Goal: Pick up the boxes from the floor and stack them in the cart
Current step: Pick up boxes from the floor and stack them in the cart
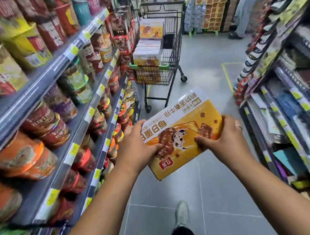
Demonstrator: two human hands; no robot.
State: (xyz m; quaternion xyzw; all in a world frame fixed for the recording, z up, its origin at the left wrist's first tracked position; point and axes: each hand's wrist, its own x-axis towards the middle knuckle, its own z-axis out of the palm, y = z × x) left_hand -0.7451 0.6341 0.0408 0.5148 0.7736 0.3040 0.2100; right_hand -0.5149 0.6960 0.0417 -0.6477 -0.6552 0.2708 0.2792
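1. Box (184,118), yellow/white: ctr frame, tilted, held above floor.
2. Left hand (139,144): grips box's L edge; thumb on top face, fingers curled round edge.
3. Right hand (223,136): same grip, R edge.
4. Cart (154,78): upper ctr, w/ stacked boxes (146,54) inside.

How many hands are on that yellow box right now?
2. The left hand grips the yellow box at its left edge, the right hand at its right edge, both thumbs on the printed face. No other hand shows.
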